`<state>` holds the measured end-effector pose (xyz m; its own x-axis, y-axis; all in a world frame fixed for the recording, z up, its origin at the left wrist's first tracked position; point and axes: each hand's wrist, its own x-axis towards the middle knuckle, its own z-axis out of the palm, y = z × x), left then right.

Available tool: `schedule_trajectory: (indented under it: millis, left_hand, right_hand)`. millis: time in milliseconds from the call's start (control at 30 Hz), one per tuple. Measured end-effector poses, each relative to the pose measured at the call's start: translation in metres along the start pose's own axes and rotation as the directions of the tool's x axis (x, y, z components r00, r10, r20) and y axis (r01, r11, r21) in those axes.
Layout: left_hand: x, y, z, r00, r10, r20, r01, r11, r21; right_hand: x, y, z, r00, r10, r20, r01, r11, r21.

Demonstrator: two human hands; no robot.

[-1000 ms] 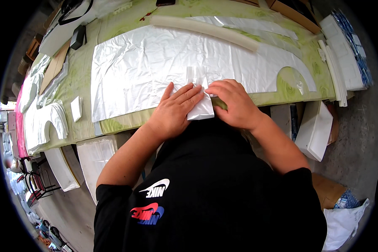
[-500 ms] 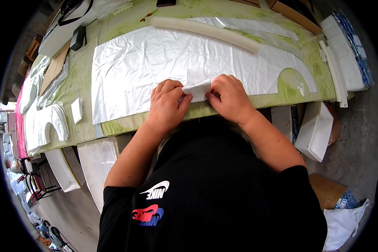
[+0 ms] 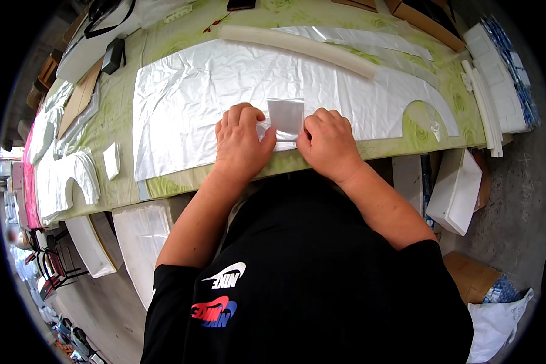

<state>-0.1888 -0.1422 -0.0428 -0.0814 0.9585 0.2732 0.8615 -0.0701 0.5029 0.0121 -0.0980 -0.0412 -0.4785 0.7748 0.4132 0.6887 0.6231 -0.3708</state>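
A big crinkled sheet of silvery-white plastic film (image 3: 206, 91) lies on the table, with a rounded cut-out near its right end. On its near edge is a small square of similar film (image 3: 286, 114), greyer, upright between my two hands. My left hand (image 3: 241, 141) is curled at the square's lower left, thumb at its edge; its fingertips are partly hidden. My right hand (image 3: 329, 144) pinches the lower right corner with thumb and bent fingers.
A long pale rolled tube (image 3: 297, 48) rests across the sheet's far side. Another folded white piece (image 3: 111, 160) and a stack of cut film (image 3: 73, 182) lie left. White strips (image 3: 482, 106) are at the right end, and a cardboard box (image 3: 428, 21) stands at the back right.
The small square was folded down toward me between my fingers; now its face stands turned up, away from me. My left hand has opened slightly around its thumb, while my right stays close.
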Motion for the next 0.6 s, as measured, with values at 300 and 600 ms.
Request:
schedule_trajectory:
  millis: [300,600]
  left_hand:
    - [0.006,0.011,0.000,0.902,0.266,0.341,-0.343,0.920,0.190]
    - [-0.021,0.014,-0.034,0.930,0.368,0.016,-0.359,0.915,-0.184]
  right_hand:
    - [-0.003,0.003,0.000,0.998,0.063,0.033,-0.065,0.995,0.077]
    - [0.009,-0.001,-0.010,0.976,0.132,0.172,-0.140,0.990,0.033]
